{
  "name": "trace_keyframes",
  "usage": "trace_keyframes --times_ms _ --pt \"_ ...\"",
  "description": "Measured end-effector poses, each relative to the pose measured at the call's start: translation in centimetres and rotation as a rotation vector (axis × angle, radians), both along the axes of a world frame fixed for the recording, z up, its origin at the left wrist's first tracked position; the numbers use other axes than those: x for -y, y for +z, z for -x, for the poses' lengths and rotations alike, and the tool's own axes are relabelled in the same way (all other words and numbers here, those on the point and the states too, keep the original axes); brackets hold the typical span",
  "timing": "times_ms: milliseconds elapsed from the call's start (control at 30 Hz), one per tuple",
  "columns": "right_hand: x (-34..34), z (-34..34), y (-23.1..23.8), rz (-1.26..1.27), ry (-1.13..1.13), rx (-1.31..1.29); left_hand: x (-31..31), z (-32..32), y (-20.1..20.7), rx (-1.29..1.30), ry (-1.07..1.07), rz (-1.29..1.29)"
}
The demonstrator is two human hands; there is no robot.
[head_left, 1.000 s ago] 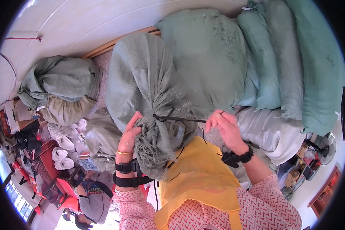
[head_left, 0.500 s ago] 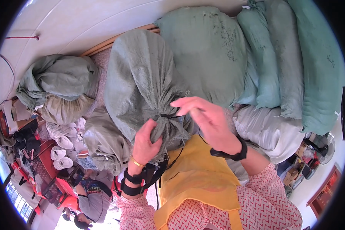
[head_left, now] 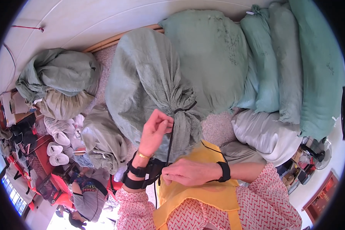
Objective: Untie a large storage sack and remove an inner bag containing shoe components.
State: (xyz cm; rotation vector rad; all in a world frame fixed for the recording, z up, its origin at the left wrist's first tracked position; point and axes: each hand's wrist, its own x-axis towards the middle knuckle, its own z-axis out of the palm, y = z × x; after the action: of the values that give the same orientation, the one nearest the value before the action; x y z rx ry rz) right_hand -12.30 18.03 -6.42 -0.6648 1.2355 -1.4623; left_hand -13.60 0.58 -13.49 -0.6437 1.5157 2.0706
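A big grey-green woven sack stands in front of me, its gathered neck bound by a black cord. One end of the cord sticks out to the right of the neck; a long length runs down toward my apron. My right hand is closed on that lower length, in front of the yellow apron. Beside the neck, my left hand has its fingers curled together with the tips against the cord; whether they grip anything is hidden.
Full green sacks lean along the wall to the right, above a white sack. More sacks and white shoes lie at the left. A fan stands far right; another person sits at lower left.
My right hand has left the sack's neck and come down toward my apron, drawing the cord taut. My left hand has moved up slightly and off the gathered cloth.
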Motion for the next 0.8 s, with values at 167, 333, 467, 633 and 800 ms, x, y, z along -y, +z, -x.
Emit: trace_keyframes --times_ms 167,333,467,633,800 --pt "-1.2 -1.6 -1.0 -0.021 -0.094 0.034 -2.6 2.1 0.7 -0.426 -0.278 0.641" --pt "-2.6 -2.1 -1.1 -0.079 -0.127 0.026 -2.7 3.4 -0.6 -0.809 -0.602 0.750" --pt "-3.2 -2.8 -1.6 -0.080 -0.174 0.023 -3.0 3.8 -1.9 -0.818 -0.727 0.819" --pt "-5.1 -4.3 -3.1 -0.157 -0.142 -0.008 -2.3 4.6 -2.5 -0.626 -0.438 0.653" --pt "-11.7 -3.5 -5.5 -0.517 -0.326 -0.408 2.5 2.1 -4.6 -0.021 0.367 -0.392"
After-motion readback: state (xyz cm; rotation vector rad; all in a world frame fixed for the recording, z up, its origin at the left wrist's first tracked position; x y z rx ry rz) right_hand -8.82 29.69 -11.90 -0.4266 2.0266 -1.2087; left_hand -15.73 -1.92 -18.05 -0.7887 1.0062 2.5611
